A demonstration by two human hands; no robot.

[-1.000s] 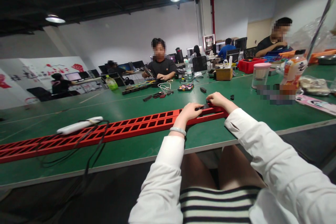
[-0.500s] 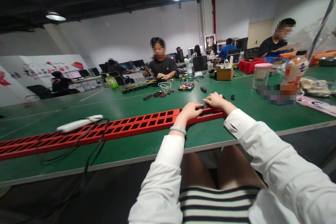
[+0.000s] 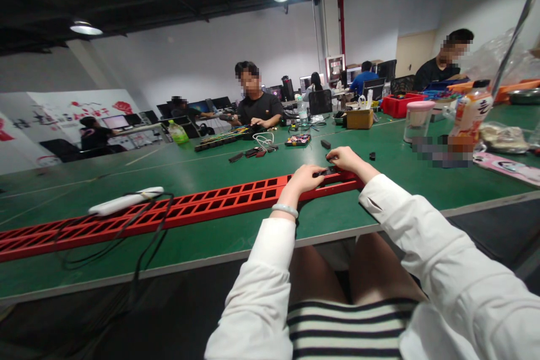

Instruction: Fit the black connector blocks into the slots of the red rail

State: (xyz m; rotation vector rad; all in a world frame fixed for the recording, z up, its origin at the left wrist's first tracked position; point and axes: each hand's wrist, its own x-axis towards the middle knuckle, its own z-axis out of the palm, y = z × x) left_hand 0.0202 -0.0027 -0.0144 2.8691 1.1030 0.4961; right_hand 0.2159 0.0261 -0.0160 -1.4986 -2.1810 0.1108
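Note:
A long red slotted rail (image 3: 219, 199) lies across the green table (image 3: 198, 242) from the far left to its right end under my hands. My left hand (image 3: 304, 179) rests curled on the rail near that end. My right hand (image 3: 343, 158) sits just beyond it, fingers bent down. Between the two hands a small black part (image 3: 328, 170) is pinched against the rail. Both arms wear white sleeves, and a pale bracelet circles my left wrist.
A white bar-shaped device (image 3: 126, 201) with a black cable (image 3: 147, 239) lies across the rail at left. Loose black parts (image 3: 326, 144), a pink-lidded jar (image 3: 415, 121), a bottle (image 3: 470, 109) and a cardboard box (image 3: 360, 118) stand further back. Other people work at the far side.
Both hands have stayed on the rail's right end with only slight finger shifts. The view has tilted a little.

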